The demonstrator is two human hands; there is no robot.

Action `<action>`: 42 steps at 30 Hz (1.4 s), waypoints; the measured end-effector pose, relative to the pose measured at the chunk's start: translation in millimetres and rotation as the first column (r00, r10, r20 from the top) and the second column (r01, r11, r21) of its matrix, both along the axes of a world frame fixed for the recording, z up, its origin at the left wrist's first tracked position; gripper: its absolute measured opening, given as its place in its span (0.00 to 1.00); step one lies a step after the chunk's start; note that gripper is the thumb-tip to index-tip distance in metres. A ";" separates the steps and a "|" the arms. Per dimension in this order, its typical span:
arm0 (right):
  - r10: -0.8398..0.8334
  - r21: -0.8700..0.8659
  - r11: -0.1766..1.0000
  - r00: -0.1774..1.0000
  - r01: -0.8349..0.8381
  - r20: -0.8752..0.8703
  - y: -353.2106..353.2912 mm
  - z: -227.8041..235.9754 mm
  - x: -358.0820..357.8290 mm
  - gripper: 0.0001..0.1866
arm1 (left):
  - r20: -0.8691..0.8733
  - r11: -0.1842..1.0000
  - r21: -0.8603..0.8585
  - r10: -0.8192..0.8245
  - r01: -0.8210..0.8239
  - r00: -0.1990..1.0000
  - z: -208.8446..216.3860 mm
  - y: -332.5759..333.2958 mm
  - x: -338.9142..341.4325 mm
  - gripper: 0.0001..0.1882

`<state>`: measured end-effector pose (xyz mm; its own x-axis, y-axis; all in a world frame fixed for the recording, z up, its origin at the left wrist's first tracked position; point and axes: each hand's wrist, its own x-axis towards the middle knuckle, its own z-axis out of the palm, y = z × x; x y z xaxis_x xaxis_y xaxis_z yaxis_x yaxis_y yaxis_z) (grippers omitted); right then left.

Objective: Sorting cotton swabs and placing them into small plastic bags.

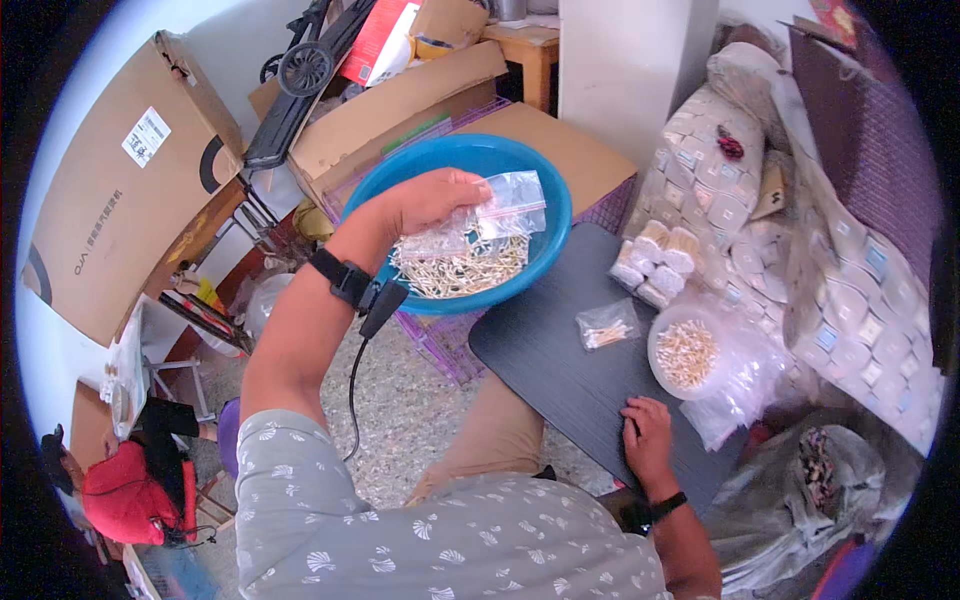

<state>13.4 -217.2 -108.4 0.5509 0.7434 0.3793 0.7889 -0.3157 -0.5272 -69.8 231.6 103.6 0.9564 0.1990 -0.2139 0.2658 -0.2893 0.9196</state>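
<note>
My left hand (440, 200) is closed on small clear zip bags (515, 205), holding them over a blue basin (556, 230). Inside the basin lies a loose heap of cotton swabs (460, 275). My right hand (650, 440) rests on the dark table (560, 350) near its edge, fingers loosely out and nothing visible in them. Beyond it stands a round whitish tub (656, 352) filled with cotton swabs (690, 355). A small clear bag with a few swabs (607, 325) lies left of the tub.
Several packed swab bundles (655, 262) sit at the table's far right. A crumpled clear plastic bag (740, 395) lies beside the tub. Patterned fabric (700, 190) covers the right side. A large cardboard box (120, 190) stands at left. A person in red (130, 495) is at lower left.
</note>
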 end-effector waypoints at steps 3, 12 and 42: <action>0.005 0.015 1.000 0.997 -0.004 -0.074 -4.0 -0.8 2.4 0.07 | 0.102 0.976 -0.204 -0.052 0.072 0.993 -6.6 -48.1 -6.0 0.14; 0.286 0.493 0.852 0.633 0.176 -0.720 16.3 94.3 -14.0 0.15 | 0.184 0.833 -0.497 -0.173 0.243 0.968 -74.9 -181.8 17.4 0.14; 0.070 0.288 0.816 0.408 0.501 -0.910 -47.7 1.4 -4.6 0.16 | -0.059 0.734 -0.676 -0.149 0.070 0.987 -207.4 -244.1 33.2 0.13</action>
<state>8.8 -264.8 -107.0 0.8869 0.4278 -0.1744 -0.2384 0.1004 -0.9660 -36.6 -12.5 -103.8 0.9272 -0.1379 -0.3482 0.3744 0.3575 0.8555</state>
